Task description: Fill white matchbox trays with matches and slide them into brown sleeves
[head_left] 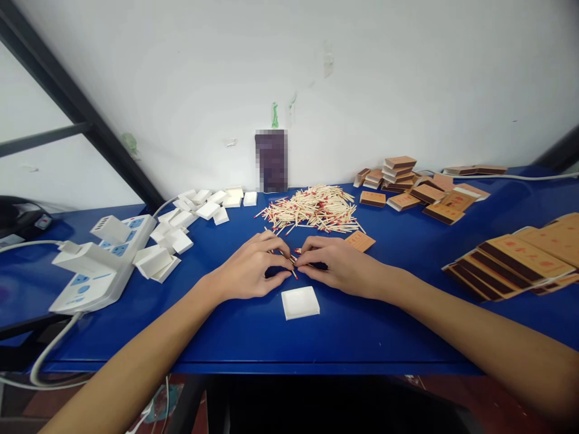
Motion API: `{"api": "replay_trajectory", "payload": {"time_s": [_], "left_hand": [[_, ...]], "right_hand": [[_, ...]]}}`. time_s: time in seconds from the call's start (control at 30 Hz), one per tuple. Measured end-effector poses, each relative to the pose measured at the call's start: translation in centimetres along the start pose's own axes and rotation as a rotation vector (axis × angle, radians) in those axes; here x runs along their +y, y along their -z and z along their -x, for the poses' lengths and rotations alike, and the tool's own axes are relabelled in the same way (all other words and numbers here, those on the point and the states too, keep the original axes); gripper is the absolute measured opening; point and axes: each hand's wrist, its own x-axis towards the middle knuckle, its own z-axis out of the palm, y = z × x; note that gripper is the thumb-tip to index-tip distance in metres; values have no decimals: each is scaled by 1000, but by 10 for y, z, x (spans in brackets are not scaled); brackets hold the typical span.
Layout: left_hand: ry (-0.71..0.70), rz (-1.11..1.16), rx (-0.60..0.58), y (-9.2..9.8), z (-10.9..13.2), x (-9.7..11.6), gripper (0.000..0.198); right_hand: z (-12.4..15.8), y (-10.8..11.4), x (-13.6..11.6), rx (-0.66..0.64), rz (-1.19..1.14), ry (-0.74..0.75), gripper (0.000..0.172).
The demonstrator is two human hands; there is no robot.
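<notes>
My left hand (256, 265) and my right hand (341, 265) meet above the blue table, fingertips almost touching. Both are closed in a pinch on a few red-tipped matches (294, 272) that stick out between the fingers. How many each holds is hidden. Just below the fingers lies a white matchbox tray (301, 302), its open side up. Beyond my hands spreads a heap of loose matches (316, 208). An orange matchbox sleeve (360, 241) rests behind my right hand, partly covered by it.
Several white trays (181, 220) are piled at the left, beside a power strip (108, 265) with plugs and cables. Brown matchboxes (407, 187) are stacked at the back right, and more matchboxes (520, 259) lie near my right forearm. A dark blurred rectangle (272, 161) leans against the wall.
</notes>
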Motion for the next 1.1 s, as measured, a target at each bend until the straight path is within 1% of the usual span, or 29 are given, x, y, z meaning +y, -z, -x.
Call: {"api": "replay_trajectory", "payload": {"time_s": [0.13,0.23,0.33,0.4,0.57,0.8,0.97,1.1], "left_hand": [[49,-23,-26,2,1,-1,16],[66,-22,-53,2,1,0,20],[57,-14,-43,2,0,1,22],[51,-12,-32,2,0,3,20],[31,44,-20,3,1,5,6],[41,85,-36,3,2,3,6],[49,126,-40,5,1,3,10],[58,171,-42,6,1,3,11]], "right_hand": [[1,5,0,-26,2,16,18],[3,9,2,-46,18,33,19],[5,14,2,-86,64,33,22],[6,17,2,-106,101,23,23],[7,19,3,-69,184,-25,22],[5,17,7,-42,188,-36,19],[5,14,8,-7,142,-16,21],[6,13,8,-6,108,-1,23]]}}
